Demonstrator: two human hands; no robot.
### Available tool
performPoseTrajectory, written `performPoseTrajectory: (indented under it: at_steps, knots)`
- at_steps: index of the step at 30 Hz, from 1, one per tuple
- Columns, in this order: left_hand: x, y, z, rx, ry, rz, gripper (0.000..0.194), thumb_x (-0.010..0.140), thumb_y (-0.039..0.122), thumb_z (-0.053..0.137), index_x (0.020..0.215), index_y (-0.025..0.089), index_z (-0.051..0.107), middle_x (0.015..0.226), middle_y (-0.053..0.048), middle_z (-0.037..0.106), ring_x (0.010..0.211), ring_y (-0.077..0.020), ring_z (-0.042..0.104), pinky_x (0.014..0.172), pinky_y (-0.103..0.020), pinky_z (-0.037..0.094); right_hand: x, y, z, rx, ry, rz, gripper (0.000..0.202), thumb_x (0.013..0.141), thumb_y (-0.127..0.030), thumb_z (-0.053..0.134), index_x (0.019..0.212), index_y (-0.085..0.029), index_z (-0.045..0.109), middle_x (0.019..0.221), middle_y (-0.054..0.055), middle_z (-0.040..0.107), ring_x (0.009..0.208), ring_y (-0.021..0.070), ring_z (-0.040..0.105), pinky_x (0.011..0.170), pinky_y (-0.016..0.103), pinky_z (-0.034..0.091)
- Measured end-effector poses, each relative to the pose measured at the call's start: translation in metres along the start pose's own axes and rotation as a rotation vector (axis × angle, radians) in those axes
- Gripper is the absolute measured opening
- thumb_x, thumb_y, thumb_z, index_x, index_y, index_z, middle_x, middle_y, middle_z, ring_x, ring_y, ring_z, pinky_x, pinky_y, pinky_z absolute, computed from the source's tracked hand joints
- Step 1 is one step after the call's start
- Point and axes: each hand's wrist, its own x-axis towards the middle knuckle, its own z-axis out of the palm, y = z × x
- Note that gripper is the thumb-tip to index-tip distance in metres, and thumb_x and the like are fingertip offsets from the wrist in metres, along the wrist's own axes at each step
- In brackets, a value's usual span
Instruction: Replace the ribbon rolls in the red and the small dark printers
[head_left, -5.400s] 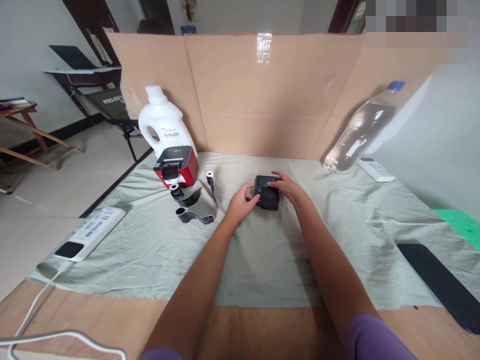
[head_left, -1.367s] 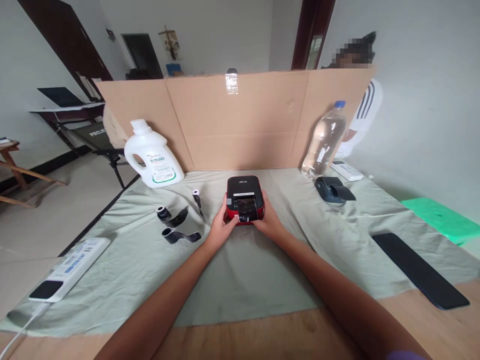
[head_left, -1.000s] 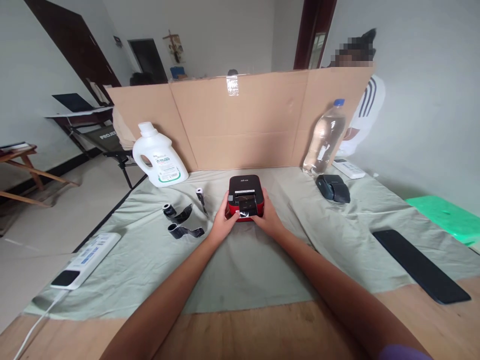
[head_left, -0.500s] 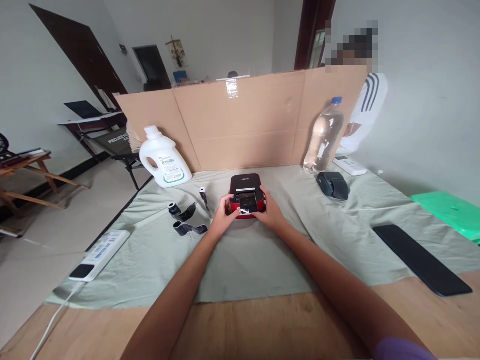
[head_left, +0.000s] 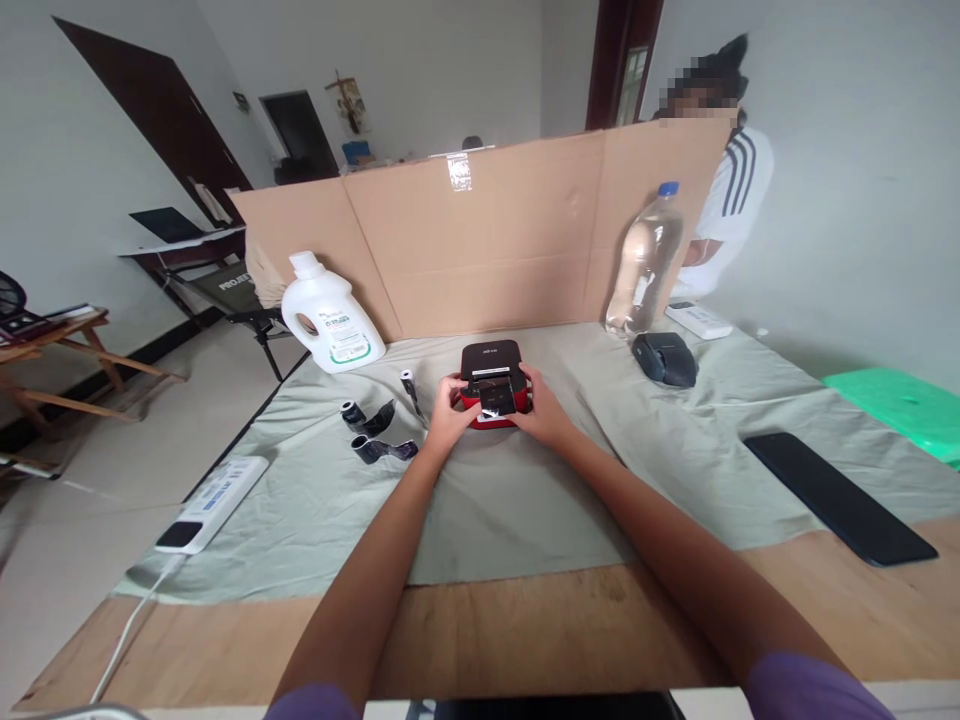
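A small red and black label printer [head_left: 491, 356] sits on the cloth in front of me. From its front slot hangs a shiny black label strip [head_left: 498, 398]. My left hand [head_left: 450, 412] is wrapped round the printer's left side, thumb at the front near the strip. On the right side, my right hand [head_left: 546, 410] grips in the same way, its thumb by the strip's lower right corner. Left of the printer lie loose rolls of black label ribbon, one small upright roll [head_left: 409, 385], another roll [head_left: 358, 414] and a nearer roll [head_left: 370, 450], with their tails uncurled.
A cardboard screen [head_left: 480, 250] stands behind, with a white jug [head_left: 330, 320] and a water bottle [head_left: 646, 265] before it. A black device [head_left: 664, 360] and a dark phone-like slab [head_left: 840, 497] lie rightward. A power strip [head_left: 214, 505] is leftward; a person [head_left: 731, 200] sits beyond.
My view has shifted slightly. Both hands stay on the printer's sides. My left thumb has drawn back a little from the strip, whose lower end shows more clearly.
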Motion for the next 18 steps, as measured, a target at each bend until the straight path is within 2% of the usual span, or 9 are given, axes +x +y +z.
performPoseTrajectory:
  at_steps: [11, 18]
  knots:
    - [0.0040, -0.0051, 0.0023, 0.053, 0.064, 0.024, 0.043, 0.065, 0.026, 0.081, 0.094, 0.020, 0.051, 0.128, -0.011, 0.053, 0.116, -0.0219, 0.059, 0.098, -0.036, 0.049, 0.0000, -0.0010, 0.0004, 0.009, -0.002, 0.016, 0.088, 0.072, -0.034, 0.076, 0.147, -0.022, 0.032, 0.143, 0.016, 0.049, 0.127, 0.0310, 0.053, 0.107, 0.051, 0.043]
    - [0.0004, -0.0078, 0.0073, 0.066, 0.115, 0.055, 0.034, 0.074, 0.032, 0.075, 0.098, 0.021, 0.053, 0.121, -0.009, 0.056, 0.112, -0.0211, 0.060, 0.096, -0.036, 0.049, -0.0012, -0.0034, -0.0007, 0.003, -0.013, 0.060, 0.090, 0.073, -0.038, 0.077, 0.149, -0.023, 0.029, 0.144, 0.017, 0.048, 0.126, 0.0308, 0.054, 0.105, 0.051, 0.044]
